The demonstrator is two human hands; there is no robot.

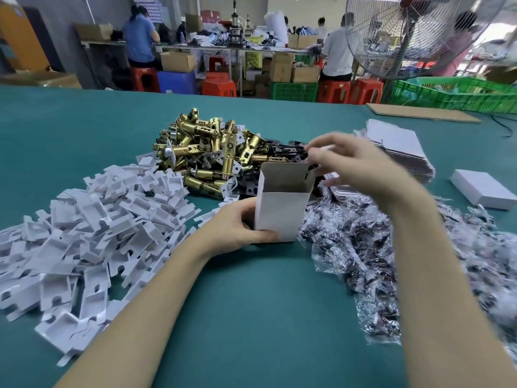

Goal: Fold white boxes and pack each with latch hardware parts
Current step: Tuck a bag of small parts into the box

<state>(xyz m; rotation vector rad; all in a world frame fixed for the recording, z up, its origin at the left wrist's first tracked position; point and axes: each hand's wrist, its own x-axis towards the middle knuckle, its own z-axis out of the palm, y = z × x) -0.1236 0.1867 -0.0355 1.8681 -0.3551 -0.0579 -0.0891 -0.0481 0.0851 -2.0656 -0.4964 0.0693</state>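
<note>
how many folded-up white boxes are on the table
2: an open-topped white cardboard box standing upright at centre, held by the left hand, and a closed flat white box lying far right. Others may be hidden.

Crowded workshop: teal-covered table (84,121) up front, red plastic stools (219,86), green crates (293,91), cardboard cartons (177,61), a large wire-caged fan (414,32), seated workers (139,40) behind.

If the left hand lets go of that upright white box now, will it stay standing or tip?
The white box looks like thin card, taller than wide and seemingly empty, so probably light and easy to tip. The left hand grips its base, likely steadying it. Its open top would probably crush if squeezed.
</note>
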